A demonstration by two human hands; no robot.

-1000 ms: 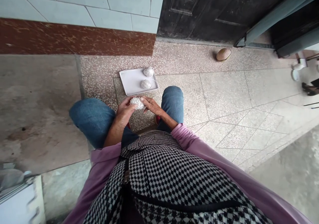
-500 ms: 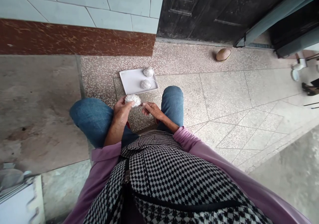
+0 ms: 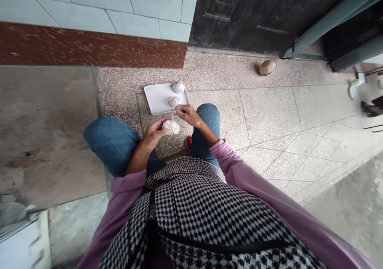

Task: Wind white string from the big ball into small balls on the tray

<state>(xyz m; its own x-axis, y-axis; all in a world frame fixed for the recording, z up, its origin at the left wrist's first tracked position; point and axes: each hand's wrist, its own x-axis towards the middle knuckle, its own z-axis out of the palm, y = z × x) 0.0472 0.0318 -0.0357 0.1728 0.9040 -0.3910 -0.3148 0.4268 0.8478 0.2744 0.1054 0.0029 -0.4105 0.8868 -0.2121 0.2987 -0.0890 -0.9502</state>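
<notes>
The speckled terrazzo floor point(image 3: 220, 71) carries everything here, with a plainer concrete floor point(image 3: 44, 137) meeting it at 9 o'clock. On the terrazzo sits a shallow white rectangular tray point(image 3: 152, 97), squared to the floor's joints. Two balls of white thread point(image 3: 178, 87) lie on the tray, just beside each other, toward its 3 o'clock side. Well apart from the tray, at 2 o'clock and close to the door sill, a tan oval object point(image 3: 267, 67) rests directly on the terrazzo.
</notes>
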